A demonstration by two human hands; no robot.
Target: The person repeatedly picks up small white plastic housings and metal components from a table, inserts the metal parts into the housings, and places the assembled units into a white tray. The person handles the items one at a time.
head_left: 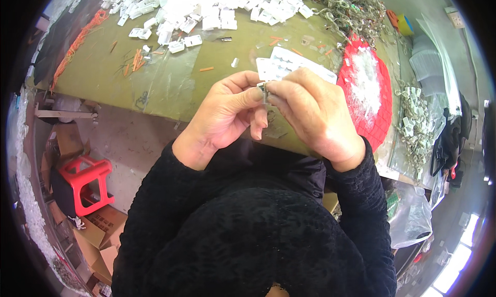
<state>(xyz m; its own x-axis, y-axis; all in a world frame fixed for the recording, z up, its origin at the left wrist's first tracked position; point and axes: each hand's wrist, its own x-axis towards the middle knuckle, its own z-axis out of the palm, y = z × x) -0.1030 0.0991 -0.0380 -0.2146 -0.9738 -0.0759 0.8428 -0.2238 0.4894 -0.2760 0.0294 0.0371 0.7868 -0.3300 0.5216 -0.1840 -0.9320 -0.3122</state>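
Both hands meet above the near edge of the table. My left hand [226, 107] pinches a small grey and white piece [264, 92] between thumb and forefinger, its other fingers loosely curled below. From the other side, the fingertips of my right hand [315, 108] are closed on the same piece. Fingers cover most of it, so its exact kind cannot be made out. Just beyond the hands lies a white plastic tray [268, 68] with shaped hollows, partly behind my right hand.
White plastic cases [178, 8] are heaped at the back. Metal clips [356, 8] pile up at the back right. A red basket [381, 108] holds small clear pieces. More clips with white tags [413, 124] lie farther right. Orange strips [137, 60] are scattered; a red stool [85, 186] stands left.
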